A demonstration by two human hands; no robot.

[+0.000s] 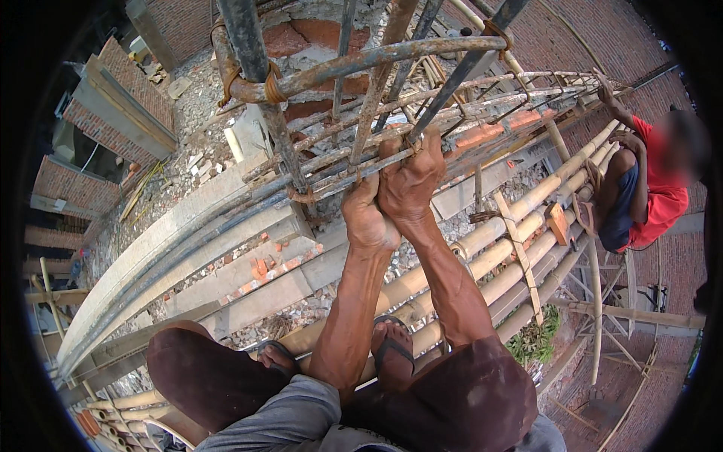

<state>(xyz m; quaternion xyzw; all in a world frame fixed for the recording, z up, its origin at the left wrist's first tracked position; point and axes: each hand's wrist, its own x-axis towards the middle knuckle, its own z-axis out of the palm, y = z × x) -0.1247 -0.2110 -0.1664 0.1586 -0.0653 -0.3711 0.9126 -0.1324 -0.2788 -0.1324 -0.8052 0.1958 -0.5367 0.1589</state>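
Note:
My left hand (pixel 370 218) is closed against the underside of a thin rusty steel bar (pixel 343 181) in a rebar cage. What its fingers hold is hidden. Pressed close beside it, my right hand (pixel 410 181) curls its fingers over the same bar, near where an upright rod (pixel 452 83) meets it. Rusty stirrups cross the cage, and a thicker bent bar (pixel 376 64) passes above my hands. Tie wire (pixel 273 83) wraps the joint at the upper left.
Bamboo poles (pixel 482 241) lashed together run under my sandalled feet, with a loose brick (pixel 556 223) on them. A curved concrete ledge (pixel 173 211) sweeps left. Rubble (pixel 207 151) lies far below. At right a person in a red shirt (pixel 663 188) sits, one hand on the cage's end.

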